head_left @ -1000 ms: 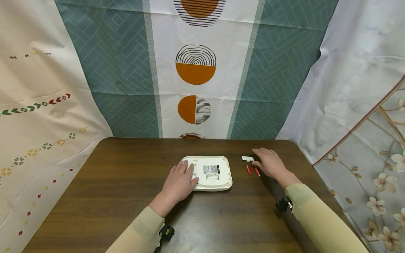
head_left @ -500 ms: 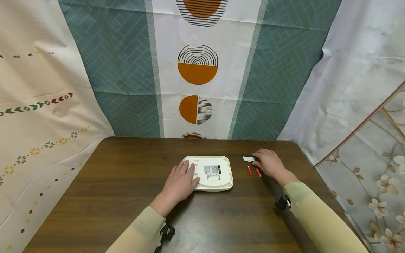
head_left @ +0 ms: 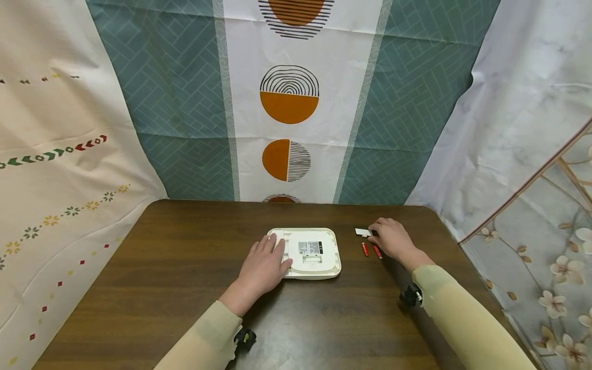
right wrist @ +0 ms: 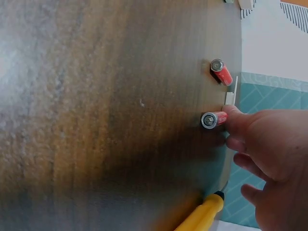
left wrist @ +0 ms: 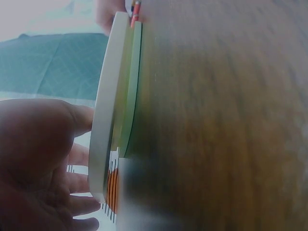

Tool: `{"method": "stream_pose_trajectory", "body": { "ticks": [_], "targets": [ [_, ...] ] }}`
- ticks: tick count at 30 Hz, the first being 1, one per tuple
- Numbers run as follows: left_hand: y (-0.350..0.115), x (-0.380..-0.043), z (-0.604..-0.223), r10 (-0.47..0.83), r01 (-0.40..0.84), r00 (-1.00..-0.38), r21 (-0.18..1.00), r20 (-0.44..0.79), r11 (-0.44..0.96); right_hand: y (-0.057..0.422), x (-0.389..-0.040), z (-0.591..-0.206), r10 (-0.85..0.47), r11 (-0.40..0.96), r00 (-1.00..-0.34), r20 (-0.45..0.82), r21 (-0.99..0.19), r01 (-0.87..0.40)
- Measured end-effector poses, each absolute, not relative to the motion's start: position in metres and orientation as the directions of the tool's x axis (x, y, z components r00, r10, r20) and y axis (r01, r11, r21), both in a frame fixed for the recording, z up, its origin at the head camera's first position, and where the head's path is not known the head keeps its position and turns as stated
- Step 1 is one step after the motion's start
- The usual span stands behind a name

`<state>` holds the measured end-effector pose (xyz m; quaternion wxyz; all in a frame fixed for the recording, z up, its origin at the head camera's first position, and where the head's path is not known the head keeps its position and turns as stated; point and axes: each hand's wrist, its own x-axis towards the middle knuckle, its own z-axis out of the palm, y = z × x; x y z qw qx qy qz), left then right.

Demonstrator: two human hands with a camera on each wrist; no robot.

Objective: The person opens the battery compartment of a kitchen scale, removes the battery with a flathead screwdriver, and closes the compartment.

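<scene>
A white flat device (head_left: 329, 262), rounded and like a kitchen scale lying underside up, shows a printed label and an open battery slot (head_left: 312, 259). My left hand (head_left: 262, 264) rests on its left end, fingers extended, thumb along the near edge. In the left wrist view the device (left wrist: 103, 110) is seen edge-on beside my palm (left wrist: 38, 154). At the right, my right hand (head_left: 393, 239) pinches the right end of a small white battery cover (head_left: 363, 232). Two red batteries (right wrist: 222, 73) lie just below the cover; the right battery (right wrist: 211, 119) is close to my thumb.
A yellow-handled tool (right wrist: 204, 211) with a black collar and thin shaft, probably a screwdriver, lies beyond my right hand, hidden in the head view. The brown wooden table (head_left: 185, 246) ends at hanging patterned cloths (head_left: 189, 103).
My right fingers have drawn together on the battery cover's right end, and the right wrist has shifted slightly left. My left hand stays on the device. The head view has panned slightly.
</scene>
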<state>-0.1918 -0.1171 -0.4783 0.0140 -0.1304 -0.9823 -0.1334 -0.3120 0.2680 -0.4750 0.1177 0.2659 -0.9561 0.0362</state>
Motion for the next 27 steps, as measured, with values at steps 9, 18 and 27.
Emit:
{"method": "stream_pose_trajectory", "body": {
  "ticks": [9, 18, 27],
  "targets": [
    [-0.1172, -0.1915, -0.4789, 0.255, 0.263, -0.965, 0.258, 0.065, 0.930, 0.2653, -0.3144, -0.4795, -0.461, 0.873, -0.849, 0.258, -0.042, -0.486],
    [-0.1172, -0.1916, -0.4787, 0.252, 0.260, -0.966, 0.258, 0.064, 0.931, 0.2644, -0.3151, -0.4789, -0.428, 0.885, -0.869, 0.248, -0.082, -0.459],
    [-0.1162, -0.1919, -0.4780, 0.251, 0.259, -0.966, 0.261, 0.065, 0.930, 0.2634, -0.3147, -0.4778, -0.411, 0.888, -0.880, 0.239, -0.116, -0.446]
  ]
}}
